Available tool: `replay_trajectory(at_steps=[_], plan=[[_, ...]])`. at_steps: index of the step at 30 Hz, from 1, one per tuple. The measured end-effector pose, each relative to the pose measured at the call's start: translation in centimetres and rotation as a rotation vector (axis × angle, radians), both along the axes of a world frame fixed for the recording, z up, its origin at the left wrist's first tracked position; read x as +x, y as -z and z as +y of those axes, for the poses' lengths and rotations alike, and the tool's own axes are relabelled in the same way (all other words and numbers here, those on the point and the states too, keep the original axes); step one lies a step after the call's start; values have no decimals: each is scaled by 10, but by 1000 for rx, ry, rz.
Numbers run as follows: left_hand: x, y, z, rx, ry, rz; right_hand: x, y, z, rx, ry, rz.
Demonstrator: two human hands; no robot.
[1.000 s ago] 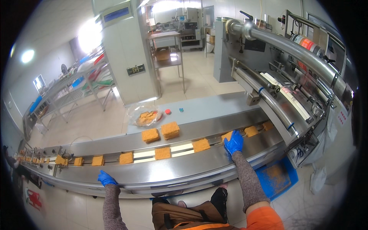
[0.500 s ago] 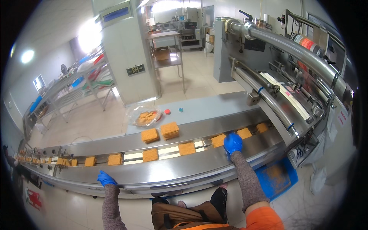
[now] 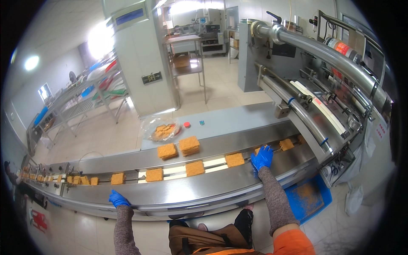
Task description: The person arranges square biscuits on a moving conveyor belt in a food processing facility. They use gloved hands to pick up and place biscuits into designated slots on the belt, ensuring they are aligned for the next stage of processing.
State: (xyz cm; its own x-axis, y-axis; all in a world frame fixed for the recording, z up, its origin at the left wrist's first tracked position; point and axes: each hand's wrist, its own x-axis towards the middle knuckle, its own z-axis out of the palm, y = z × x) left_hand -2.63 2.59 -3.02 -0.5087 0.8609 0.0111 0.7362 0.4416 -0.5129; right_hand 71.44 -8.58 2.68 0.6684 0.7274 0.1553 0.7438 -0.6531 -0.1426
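Square golden-brown cracker stacks lie spaced along a conveyor channel. My right hand (image 3: 262, 158), in a blue glove, is over one cracker stack (image 3: 257, 150), its fingers closed round it; most of that stack is hidden under the hand. To its left on the belt is another cracker stack (image 3: 234, 160), and to its right a further stack (image 3: 286, 145). My left hand (image 3: 118, 198), gloved in blue too, rests on the conveyor's near metal edge with fingers stretched out and nothing in it. The closest piece to it is a cracker stack (image 3: 117, 178) on the belt.
Two spare cracker stacks (image 3: 189, 145) sit on the far metal ledge. Behind them are a clear bag of broken pieces (image 3: 165, 131) and a red cap (image 3: 187, 124). A roller machine (image 3: 297, 108) overhangs the right end. A blue bin (image 3: 307, 196) stands on the floor below.
The cracker stacks on the belt have moved to the right. My right hand has shifted slightly right, from beside one stack onto it. My left hand has stayed nearly in place.
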Motion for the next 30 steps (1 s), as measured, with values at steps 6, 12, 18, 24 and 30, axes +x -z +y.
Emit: replay_trajectory(at_steps=[6, 12, 18, 24, 30], plan=[[18, -2, 6, 19, 60, -6, 21, 29, -9, 158, -46, -168], [-8, 2, 5, 81, 25, -83, -1, 3, -5, 248, -162, 209], [5, 8, 5, 13, 64, 97, 13, 24, -3, 236, -26, -118], [-15, 22, 5, 56, 98, 44, 11, 21, 2, 212, -123, -146], [10, 3, -3, 58, 64, 33, 2, 6, -6, 303, -250, -59]])
